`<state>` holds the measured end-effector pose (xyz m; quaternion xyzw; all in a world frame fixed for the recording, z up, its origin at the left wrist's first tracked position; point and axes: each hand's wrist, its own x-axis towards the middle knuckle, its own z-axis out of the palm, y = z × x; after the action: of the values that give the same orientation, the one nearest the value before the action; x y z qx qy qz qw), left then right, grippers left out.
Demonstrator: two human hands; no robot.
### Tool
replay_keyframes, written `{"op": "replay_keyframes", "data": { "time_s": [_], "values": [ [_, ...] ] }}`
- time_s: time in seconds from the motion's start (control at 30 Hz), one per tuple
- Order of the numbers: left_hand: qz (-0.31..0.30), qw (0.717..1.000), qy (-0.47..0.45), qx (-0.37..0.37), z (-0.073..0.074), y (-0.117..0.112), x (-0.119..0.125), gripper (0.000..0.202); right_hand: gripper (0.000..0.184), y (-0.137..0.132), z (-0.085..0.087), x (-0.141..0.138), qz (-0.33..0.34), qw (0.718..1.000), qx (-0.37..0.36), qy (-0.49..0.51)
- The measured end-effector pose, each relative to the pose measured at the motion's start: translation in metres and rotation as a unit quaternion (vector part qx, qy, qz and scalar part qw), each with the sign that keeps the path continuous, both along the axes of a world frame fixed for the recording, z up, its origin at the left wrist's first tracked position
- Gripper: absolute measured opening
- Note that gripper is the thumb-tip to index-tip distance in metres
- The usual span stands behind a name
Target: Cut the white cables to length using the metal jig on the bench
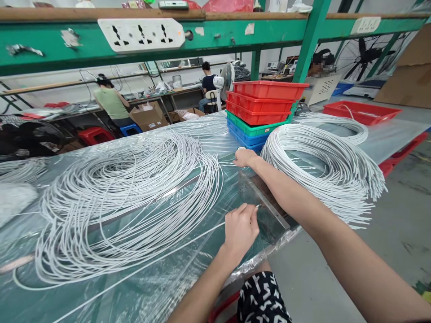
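My left hand [241, 229] is closed in a pinch on a white cable [198, 235], close to its tip. The cable runs back to the lower left across the table. Farther out, my right hand [245, 157] is closed, its fingers curled where thin white cable strands reach them; a small round white thing shows at its top, kind unclear. Between my hands stands an angled metal plate [261, 202] near the table's front edge. Left of it spreads a large loose coil of white cables [134, 179]. Another thick coil [303, 139] lies right of my right forearm, its ends bunched together.
Stacked red, green and blue trays [262, 105] stand behind my right hand. A red tray [362, 112] sits at the back right. Plastic film covers the table [188, 269]. A green shelf beam [215, 33] with a power strip [141, 33] crosses overhead. People sit at benches beyond.
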<state>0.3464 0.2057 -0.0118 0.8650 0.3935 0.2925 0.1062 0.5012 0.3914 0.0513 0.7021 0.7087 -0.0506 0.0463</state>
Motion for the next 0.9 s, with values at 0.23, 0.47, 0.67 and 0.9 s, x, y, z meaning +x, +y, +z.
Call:
{"op": "replay_keyframes", "data": {
  "time_s": [0.23, 0.47, 0.67, 0.9],
  "values": [
    [-0.004, 1.0, -0.002, -0.004, 0.0, 0.001, 0.0, 0.031, 0.04, -0.001, -0.001, 0.001, -0.002, 1.0, 0.005, 0.004],
    [-0.029, 0.999, -0.013, -0.022, 0.003, -0.002, -0.005, 0.029, 0.035, 0.0, -0.002, 0.001, 0.017, 1.0, 0.002, 0.016],
    [-0.097, 0.993, -0.066, 0.019, 0.028, -0.024, -0.014, 0.025, 0.031, -0.003, 0.0, -0.005, 0.087, 0.995, 0.038, 0.027],
    [-0.006, 0.986, -0.127, 0.108, 0.078, -0.043, -0.077, 0.02, 0.023, -0.079, 0.024, -0.073, 0.276, 0.946, 0.051, 0.161]
  ]
}}
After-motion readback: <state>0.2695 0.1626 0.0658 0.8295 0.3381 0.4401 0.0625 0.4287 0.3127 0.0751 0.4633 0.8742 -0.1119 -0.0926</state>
